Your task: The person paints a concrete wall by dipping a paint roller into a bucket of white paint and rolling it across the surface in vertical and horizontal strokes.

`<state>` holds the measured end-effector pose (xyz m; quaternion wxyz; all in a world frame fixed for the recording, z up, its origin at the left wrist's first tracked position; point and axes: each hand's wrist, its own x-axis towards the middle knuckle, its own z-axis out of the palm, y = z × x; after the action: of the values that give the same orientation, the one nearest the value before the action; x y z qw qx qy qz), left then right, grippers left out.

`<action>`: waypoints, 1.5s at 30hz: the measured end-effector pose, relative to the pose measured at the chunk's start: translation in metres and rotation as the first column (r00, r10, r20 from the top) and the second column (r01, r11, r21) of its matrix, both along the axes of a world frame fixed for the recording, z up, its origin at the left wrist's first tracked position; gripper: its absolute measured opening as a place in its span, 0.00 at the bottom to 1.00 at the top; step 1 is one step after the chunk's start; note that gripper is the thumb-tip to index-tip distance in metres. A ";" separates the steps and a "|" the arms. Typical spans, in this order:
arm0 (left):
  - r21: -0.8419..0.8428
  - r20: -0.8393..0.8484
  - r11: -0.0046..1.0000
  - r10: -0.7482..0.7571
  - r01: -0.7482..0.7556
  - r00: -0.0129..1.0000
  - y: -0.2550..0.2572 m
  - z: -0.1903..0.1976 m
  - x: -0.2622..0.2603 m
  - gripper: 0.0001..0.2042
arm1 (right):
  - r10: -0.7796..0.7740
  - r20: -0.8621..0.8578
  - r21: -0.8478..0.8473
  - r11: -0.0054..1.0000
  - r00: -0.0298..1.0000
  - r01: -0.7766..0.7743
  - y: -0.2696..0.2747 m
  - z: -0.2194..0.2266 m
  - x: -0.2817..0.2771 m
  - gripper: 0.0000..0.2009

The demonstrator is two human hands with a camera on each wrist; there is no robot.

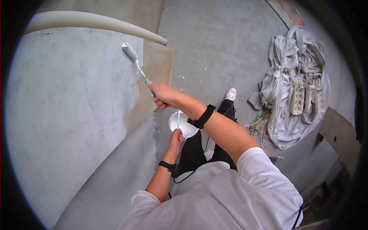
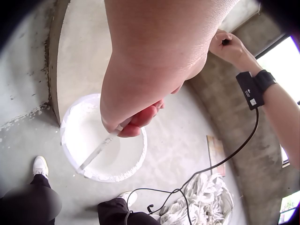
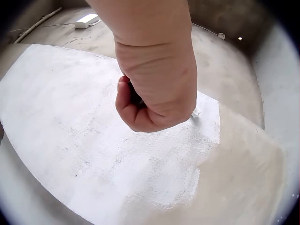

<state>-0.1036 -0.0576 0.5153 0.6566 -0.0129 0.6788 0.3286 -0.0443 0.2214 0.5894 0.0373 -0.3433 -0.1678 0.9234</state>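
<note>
My right hand [image 1: 165,96] grips the blue handle of a paint roller [image 1: 130,51], its arm stretched out to the left. The white roller sleeve lies against the wall [image 1: 76,76], near the edge between white paint and bare tan plaster [image 1: 157,65]. My left hand [image 1: 176,138] holds the handle of a white bucket [image 1: 173,122] close to my legs. In the left wrist view the fingers curl round that bucket handle [image 2: 97,151], and white paint shows inside. The right wrist view shows my curled right fingers, with the roller mostly hidden behind the hand.
A pale pipe [image 1: 96,21] runs along the wall's top edge. On the grey floor at the right lies a crumpled white plastic sheet [image 1: 283,88] with power strips [image 1: 298,99] on it. A black cable [image 2: 220,161] trails from a wrist camera. Paint drops spot the floor.
</note>
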 end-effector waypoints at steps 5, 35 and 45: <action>0.000 0.016 1.000 -0.001 0.001 1.000 0.004 0.001 0.002 0.12 | 0.060 0.019 0.068 0.996 0.998 -0.061 -0.018 0.005 0.006 0.25; 0.020 -0.039 1.000 0.024 -0.023 0.999 -0.027 0.019 -0.031 0.10 | -0.131 0.075 0.086 0.989 0.989 0.124 0.004 -0.036 -0.016 0.25; -0.026 -0.066 0.997 0.068 -0.070 0.996 -0.048 0.015 -0.043 0.12 | -0.050 0.075 0.209 0.977 0.996 0.033 -0.080 -0.045 -0.024 0.28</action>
<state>-0.1464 -0.1058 0.5300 0.6223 -0.0351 0.7034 0.3416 -0.0687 0.1415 0.5441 0.0856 -0.3776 -0.2575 0.8853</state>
